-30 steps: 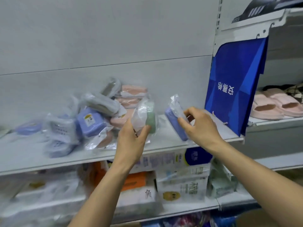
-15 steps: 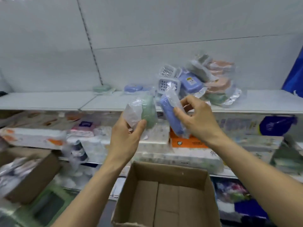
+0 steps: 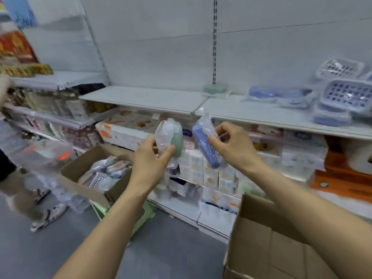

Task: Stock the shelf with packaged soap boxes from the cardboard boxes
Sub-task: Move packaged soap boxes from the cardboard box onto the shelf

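A long white shelf point(image 3: 141, 98) runs across the view at chest height, bare on its left stretch, with a loose pile of bagged soap boxes point(image 3: 342, 97) at its right end and a single green one point(image 3: 215, 88) near the upright. Below, two cardboard boxes stand on the floor: the left box point(image 3: 94, 178) holds more bagged soap boxes, while the near box point(image 3: 281, 248) at the lower right looks empty, though only part of its inside shows. At the far left a second person point(image 3: 24, 178) stands in the aisle.

In front of the shelf edge, the left hand point(image 3: 150, 158) grips a green soap box point(image 3: 177, 140) by its clear bag, and the right hand point(image 3: 234, 147) pinches a blue soap box point(image 3: 207, 146) the same way. Both are held on end, just apart.

The slick bags are the risk: a pinch on loose film can slip, dropping a box. Set down on end, either could topple off the shelf.
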A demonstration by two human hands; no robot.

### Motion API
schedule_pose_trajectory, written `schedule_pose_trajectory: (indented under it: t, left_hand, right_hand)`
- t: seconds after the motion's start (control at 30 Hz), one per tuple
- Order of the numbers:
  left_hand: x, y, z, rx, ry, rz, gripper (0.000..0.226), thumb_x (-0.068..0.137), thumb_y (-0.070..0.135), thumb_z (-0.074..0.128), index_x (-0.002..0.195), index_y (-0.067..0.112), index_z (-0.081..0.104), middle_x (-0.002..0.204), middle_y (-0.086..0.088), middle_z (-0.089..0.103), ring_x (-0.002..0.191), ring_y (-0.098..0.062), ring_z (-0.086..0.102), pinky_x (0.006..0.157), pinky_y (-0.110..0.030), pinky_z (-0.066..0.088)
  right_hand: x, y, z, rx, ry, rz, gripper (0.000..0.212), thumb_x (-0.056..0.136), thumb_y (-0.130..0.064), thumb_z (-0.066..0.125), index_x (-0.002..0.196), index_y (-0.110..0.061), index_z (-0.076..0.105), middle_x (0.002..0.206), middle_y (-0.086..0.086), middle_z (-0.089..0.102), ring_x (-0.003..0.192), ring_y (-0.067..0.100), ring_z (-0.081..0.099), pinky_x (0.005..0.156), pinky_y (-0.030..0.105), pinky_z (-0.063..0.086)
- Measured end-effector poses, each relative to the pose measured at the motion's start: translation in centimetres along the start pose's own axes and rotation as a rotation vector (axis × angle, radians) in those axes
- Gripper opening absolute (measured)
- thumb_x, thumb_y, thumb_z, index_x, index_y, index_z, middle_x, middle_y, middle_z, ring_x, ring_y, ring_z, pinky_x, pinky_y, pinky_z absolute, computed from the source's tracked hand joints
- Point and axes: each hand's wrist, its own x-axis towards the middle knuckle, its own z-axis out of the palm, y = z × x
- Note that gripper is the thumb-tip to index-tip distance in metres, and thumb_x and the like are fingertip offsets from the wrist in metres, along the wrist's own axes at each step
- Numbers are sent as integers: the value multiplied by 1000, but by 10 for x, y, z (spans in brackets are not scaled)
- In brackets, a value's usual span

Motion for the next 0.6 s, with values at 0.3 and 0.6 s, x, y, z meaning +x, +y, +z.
schedule_pose_trajectory:
  t: [0.3, 0.6]
  left_hand:
    - [146, -135, -102, 97, 10, -96, 17, 89, 25, 69, 106, 27, 64, 95, 13, 69, 86, -5, 65, 71, -21, 50]
    - [243, -297, -190, 209, 26, -270, 14, 88, 27, 71, 97, 27, 60, 90, 13, 66, 83, -8, 63, 68, -27, 48]
  right_hand:
    - [125, -33, 214, 178, -132, 86, 17, 83, -27, 66, 75, -16, 57, 72, -3, 62, 66, 17, 57, 67, 39, 50]
    - [200, -54, 399, 171, -314, 161, 23, 85, -26, 65, 78, -6, 55, 73, 8, 60, 62, 14, 48, 64, 37, 45]
